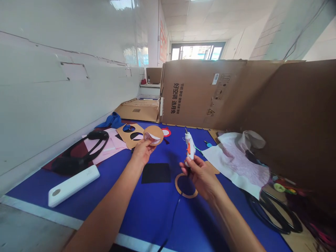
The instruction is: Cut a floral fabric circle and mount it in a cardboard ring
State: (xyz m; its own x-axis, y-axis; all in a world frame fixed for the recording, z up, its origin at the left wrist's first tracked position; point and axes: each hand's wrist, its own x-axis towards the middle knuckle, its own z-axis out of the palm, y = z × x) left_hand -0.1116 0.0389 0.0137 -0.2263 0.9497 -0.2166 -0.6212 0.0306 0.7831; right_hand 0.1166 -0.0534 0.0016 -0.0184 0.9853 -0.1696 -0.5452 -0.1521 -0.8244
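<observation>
The left hand [143,151] pinches a round brown cardboard disc [154,135]; the right hand [201,176] grips a white hot-glue gun [190,147], whose trailing black cord [174,215] could snag and jerk it.

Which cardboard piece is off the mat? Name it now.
The round cardboard disc in the left hand, with pink paper on it; the cardboard ring and the holed cardboard sheet both lie on the blue mat.

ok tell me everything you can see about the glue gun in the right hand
The hot glue gun is white plastic with an orange trigger and a small metal-looking nozzle pointing up. The right hand grips it upright by the handle, above the blue mat. A black cord seems to run from it across the mat.
</observation>
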